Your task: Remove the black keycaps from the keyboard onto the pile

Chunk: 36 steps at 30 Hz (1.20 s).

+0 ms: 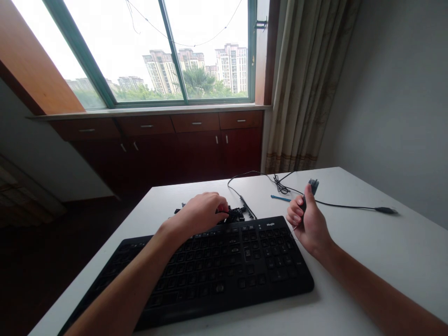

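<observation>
A black keyboard [224, 270] lies at a slant on the white table, many of its key positions bare of caps. Behind its back edge is a heap of loose black keycaps [238, 214]. Over that heap reaches my left hand [203, 210], fingers curled down and thumb close to them; a bit of red shows there, and what they pinch is hidden. To the right of the keyboard, my right hand [311, 224] is raised off the table. It grips a small brush [313, 186], thumb along the dark handle and grey bristles pointing up.
A black cable [283, 186] runs in a loose bundle behind the keyboard, its plug [386, 210] lying at right. Near it lies a thin blue stick-like tool [280, 198]. Beyond the white table [378, 261] stand dark red cabinets [196, 158] beneath a window and a curtain [304, 93].
</observation>
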Motion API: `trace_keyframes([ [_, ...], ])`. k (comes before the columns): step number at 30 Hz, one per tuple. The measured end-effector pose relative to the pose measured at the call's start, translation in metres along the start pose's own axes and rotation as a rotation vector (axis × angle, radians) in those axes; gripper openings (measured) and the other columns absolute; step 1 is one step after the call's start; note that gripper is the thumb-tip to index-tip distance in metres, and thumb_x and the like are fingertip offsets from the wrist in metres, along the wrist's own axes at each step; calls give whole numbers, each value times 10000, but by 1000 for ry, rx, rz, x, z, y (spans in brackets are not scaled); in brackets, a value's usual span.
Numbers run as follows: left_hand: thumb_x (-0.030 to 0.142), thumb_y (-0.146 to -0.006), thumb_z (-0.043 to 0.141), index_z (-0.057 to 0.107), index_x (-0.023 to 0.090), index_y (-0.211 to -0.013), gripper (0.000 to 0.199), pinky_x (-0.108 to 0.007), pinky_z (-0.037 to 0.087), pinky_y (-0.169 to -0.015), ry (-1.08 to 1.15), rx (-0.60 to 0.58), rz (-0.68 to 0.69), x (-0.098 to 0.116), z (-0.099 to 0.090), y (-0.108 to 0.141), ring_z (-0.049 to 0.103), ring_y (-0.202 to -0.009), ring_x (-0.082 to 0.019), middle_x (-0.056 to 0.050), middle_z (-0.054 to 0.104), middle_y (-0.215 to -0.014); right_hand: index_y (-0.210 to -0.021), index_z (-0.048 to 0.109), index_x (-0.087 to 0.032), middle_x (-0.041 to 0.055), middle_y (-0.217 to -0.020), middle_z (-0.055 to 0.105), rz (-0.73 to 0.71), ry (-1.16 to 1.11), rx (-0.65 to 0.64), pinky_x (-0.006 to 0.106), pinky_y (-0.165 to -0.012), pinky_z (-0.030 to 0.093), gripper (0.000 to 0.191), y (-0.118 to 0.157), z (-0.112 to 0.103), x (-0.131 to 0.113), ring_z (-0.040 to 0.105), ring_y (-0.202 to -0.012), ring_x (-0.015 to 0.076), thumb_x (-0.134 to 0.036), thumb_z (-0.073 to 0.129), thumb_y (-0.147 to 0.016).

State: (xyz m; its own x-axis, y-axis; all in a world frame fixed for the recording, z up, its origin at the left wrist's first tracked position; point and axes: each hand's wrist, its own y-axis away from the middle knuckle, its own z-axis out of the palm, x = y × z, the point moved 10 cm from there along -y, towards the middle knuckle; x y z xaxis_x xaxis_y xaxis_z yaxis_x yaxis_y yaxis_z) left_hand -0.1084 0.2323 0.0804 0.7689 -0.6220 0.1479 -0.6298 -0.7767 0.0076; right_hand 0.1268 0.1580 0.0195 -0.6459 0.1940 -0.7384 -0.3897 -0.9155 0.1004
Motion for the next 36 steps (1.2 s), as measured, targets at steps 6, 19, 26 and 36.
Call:
trace_keyframes([
  [6,333,-881,674,747,269,-918,104,-304,418,-702,4,-2,1,0,0,0,644,-866,-220,-19,721,-950,-688,457,-206,-86,-514,356,-1,5,-4,174,-356,297,556,1,-1,0,317,-402,55,-685,713,-809],
  [19,314,-870,687,749,269,-903,83,-301,413,-680,9,11,8,3,-2,1,648,-838,-218,-13,724,-919,-685,462,-205,-84,-513,362,0,7,-7,179,-360,306,554,-1,-2,1,321,-402,59,-684,709,-811],
  [26,334,-962,588,723,259,-1030,169,-324,453,-722,69,116,53,33,-16,3,651,-850,-206,-16,715,-1018,-691,460,-205,-85,-510,366,6,2,-4,177,-357,299,551,-1,-3,2,324,-398,57,-683,702,-820],
  [36,513,-1008,551,620,209,-1257,399,-428,490,-1035,270,201,442,158,21,40,590,-1153,-261,-70,648,-1270,-681,447,-207,-93,-500,342,5,-15,-28,178,-342,270,566,-1,3,1,296,-390,55,-698,695,-815],
])
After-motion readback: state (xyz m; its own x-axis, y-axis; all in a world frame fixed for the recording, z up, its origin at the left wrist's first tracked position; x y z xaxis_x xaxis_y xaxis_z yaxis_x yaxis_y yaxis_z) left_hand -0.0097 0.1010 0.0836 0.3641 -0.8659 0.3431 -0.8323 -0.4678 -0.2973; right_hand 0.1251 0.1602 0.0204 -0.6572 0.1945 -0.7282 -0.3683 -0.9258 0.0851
